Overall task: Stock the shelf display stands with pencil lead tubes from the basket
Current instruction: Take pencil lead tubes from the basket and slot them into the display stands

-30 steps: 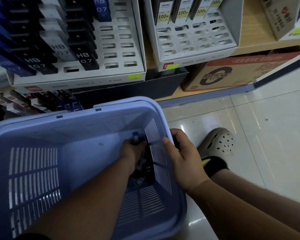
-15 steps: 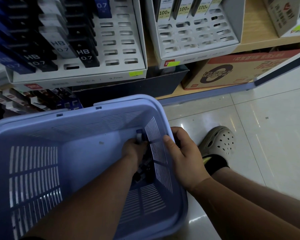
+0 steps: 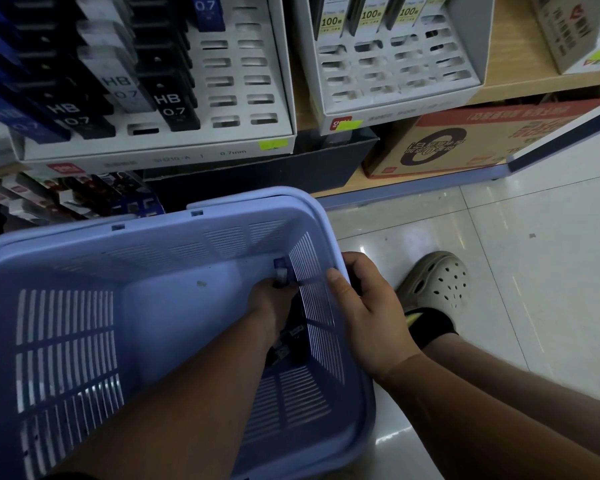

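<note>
A light blue plastic basket fills the lower left. My left hand reaches down inside it near the right wall and grips pencil lead tubes, whose ends stick up above my fingers. More dark tubes lie on the basket floor under my wrist. My right hand grips the basket's right rim, thumb inside, fingers outside. A white display stand with HB 0.7 tubes in its left columns and open slots on the right sits on the shelf above.
A second white stand with many open slots stands to the right on the wooden shelf. Below lie a dark box and a cardboard carton. My foot in a beige clog rests on the tiled floor.
My left hand has risen slightly inside the basket with the tubes in it. The right hand keeps its hold on the rim.
</note>
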A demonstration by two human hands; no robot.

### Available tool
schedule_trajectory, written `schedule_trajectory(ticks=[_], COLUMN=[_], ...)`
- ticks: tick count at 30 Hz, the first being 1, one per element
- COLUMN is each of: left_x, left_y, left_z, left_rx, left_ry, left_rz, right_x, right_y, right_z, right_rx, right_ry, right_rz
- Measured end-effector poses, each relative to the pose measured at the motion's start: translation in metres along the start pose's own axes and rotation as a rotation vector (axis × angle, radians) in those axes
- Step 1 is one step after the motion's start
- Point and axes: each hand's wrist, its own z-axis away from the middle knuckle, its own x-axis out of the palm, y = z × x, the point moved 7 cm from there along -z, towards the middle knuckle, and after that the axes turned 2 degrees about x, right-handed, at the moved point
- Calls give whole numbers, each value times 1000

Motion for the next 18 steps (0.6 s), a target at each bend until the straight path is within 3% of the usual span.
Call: schedule_trajectory(ticks=[18], left_x=[-2], left_y=[-5], left_z=[14], left_rx=[-16], left_ry=[-128], left_rz=[65], right_x=[-1], right_y=[3], right_z=[0], right_rx=[9], right_ry=[6], right_rz=[33])
